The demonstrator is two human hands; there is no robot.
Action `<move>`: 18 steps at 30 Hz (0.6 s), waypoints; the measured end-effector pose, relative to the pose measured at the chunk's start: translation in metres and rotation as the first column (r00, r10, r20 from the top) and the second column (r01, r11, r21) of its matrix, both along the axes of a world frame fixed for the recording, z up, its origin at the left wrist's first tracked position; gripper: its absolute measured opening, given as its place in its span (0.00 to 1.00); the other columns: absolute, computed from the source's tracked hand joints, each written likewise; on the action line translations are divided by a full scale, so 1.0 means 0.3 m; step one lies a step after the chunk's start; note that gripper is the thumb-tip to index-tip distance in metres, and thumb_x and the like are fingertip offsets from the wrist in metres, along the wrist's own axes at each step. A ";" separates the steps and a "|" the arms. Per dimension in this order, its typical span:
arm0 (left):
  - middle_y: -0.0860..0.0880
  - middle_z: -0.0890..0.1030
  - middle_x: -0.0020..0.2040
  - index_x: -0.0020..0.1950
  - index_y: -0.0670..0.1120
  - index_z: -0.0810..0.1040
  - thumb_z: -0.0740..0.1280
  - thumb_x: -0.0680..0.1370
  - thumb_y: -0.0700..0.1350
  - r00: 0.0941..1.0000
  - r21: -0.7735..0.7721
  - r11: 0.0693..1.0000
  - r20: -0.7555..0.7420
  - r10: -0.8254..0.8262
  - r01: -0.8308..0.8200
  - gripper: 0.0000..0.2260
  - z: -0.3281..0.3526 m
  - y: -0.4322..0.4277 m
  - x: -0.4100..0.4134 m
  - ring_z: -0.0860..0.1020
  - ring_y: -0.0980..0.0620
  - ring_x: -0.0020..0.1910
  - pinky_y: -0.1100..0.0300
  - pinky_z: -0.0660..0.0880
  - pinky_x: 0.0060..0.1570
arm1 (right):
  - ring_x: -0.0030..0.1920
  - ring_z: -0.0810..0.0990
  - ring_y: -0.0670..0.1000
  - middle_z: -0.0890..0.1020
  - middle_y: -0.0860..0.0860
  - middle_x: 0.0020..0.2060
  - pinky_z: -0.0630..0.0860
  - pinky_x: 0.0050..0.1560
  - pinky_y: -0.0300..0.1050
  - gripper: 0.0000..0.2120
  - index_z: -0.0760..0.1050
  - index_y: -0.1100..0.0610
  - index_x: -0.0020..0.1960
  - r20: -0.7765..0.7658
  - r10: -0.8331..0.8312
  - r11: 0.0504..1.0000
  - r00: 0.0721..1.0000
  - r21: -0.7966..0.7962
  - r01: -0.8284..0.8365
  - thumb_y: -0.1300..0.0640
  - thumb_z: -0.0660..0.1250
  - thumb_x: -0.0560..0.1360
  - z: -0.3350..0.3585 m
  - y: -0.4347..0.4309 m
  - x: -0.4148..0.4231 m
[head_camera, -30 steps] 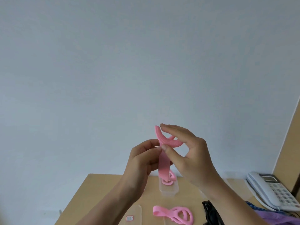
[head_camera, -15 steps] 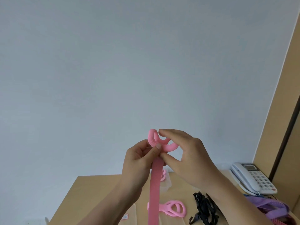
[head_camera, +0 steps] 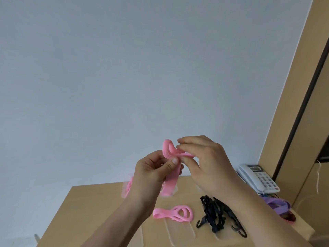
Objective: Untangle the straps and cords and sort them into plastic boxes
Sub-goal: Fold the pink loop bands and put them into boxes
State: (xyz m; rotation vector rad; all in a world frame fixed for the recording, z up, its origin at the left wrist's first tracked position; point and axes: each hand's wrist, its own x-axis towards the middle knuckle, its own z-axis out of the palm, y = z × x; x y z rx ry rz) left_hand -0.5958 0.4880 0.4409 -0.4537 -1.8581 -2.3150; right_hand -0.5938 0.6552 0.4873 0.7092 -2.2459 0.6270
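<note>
Pink strap is held up in the air above the table, gripped by both hands. Left hand: strap pinched under the thumb, tail hanging down. Right hand: fingers curled, looped top end pinched. Second pink strap is coiled flat on the table, partly on a clear lid. Black cords are piled just beside it. Purple strap is seen near the phone.
</note>
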 end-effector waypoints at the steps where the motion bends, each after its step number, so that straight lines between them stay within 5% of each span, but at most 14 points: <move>1: 0.41 0.87 0.49 0.52 0.47 0.88 0.73 0.75 0.48 1.000 -0.001 1.000 -0.006 0.004 -0.004 0.09 0.005 0.002 0.002 0.86 0.44 0.49 0.50 0.82 0.50 | 0.56 0.80 0.48 0.84 0.48 0.56 0.74 0.56 0.39 0.10 0.85 0.57 0.56 0.005 0.015 1.000 1.000 -0.005 -0.015 0.63 0.73 0.75 0.007 0.004 -0.005; 6: 0.41 0.87 0.49 0.51 0.46 0.88 0.74 0.73 0.47 0.998 -0.003 0.998 0.002 0.061 -0.061 0.09 0.037 0.026 0.008 0.84 0.47 0.49 0.50 0.79 0.54 | 0.48 0.77 0.46 0.82 0.45 0.46 0.76 0.48 0.40 0.04 0.83 0.56 0.49 -0.007 0.071 0.997 0.997 -0.005 -0.071 0.59 0.69 0.76 0.041 0.014 -0.031; 9: 0.40 0.86 0.54 0.55 0.48 0.87 0.74 0.74 0.47 0.998 -0.029 0.998 0.031 0.048 -0.047 0.11 0.049 0.045 0.016 0.84 0.43 0.54 0.45 0.79 0.60 | 0.46 0.74 0.46 0.79 0.44 0.43 0.73 0.45 0.39 0.11 0.79 0.55 0.45 -0.035 0.068 0.998 0.997 0.000 -0.068 0.51 0.61 0.77 0.048 0.028 -0.030; 12: 0.39 0.86 0.56 0.58 0.45 0.85 0.74 0.73 0.46 0.996 -0.038 0.999 0.077 0.039 -0.036 0.14 0.058 0.077 0.026 0.85 0.37 0.55 0.44 0.82 0.56 | 0.46 0.76 0.49 0.79 0.46 0.43 0.76 0.43 0.44 0.02 0.80 0.57 0.45 -0.137 0.036 0.999 0.990 -0.008 -0.037 0.61 0.71 0.73 0.037 0.061 -0.034; 18: 0.34 0.84 0.54 0.56 0.43 0.86 0.73 0.75 0.51 0.992 -0.067 0.998 0.127 0.016 -0.008 0.15 0.076 0.145 0.063 0.81 0.32 0.58 0.35 0.77 0.64 | 0.41 0.75 0.50 0.79 0.48 0.39 0.72 0.40 0.40 0.06 0.80 0.58 0.40 -0.278 0.006 0.992 0.960 -0.120 -0.041 0.65 0.76 0.70 -0.025 0.110 -0.054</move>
